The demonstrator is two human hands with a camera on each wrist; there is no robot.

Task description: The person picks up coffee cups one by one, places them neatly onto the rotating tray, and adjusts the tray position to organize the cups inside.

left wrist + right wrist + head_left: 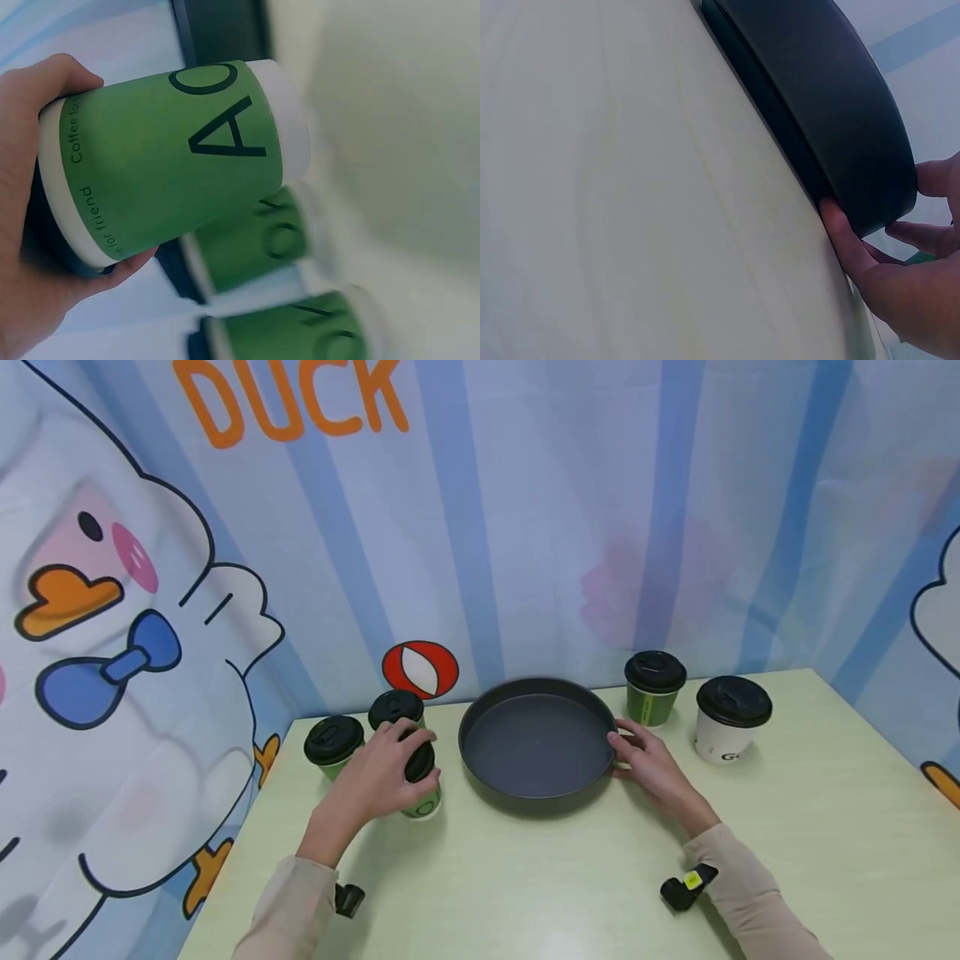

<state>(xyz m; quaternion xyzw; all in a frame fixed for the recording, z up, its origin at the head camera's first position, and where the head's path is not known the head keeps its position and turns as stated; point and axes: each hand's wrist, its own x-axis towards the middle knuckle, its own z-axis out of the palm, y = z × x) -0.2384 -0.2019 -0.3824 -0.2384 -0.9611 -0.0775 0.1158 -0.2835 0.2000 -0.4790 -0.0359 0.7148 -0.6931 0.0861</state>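
Observation:
My left hand [378,770] grips a green paper coffee cup [424,807] by its black-lidded upper part. In the left wrist view the cup's green sleeve [161,154] with dark lettering fills much of the picture, and its white base stands free of the fingers. To the right is a round dark grey baking pan [536,745] with a low wall. My right hand [654,768] holds the pan's right side between thumb and fingers. In the right wrist view the pan's outer wall [832,105] lies close to the tabletop; whether its whole bottom touches is hard to tell.
Two more green lidded cups stand by my left hand, one at the left [334,742] and one behind [395,706]. Behind the right hand are a green cup [654,689] and a wider white cup [731,720]. A printed duck curtain [525,527] backs the pale table [525,885].

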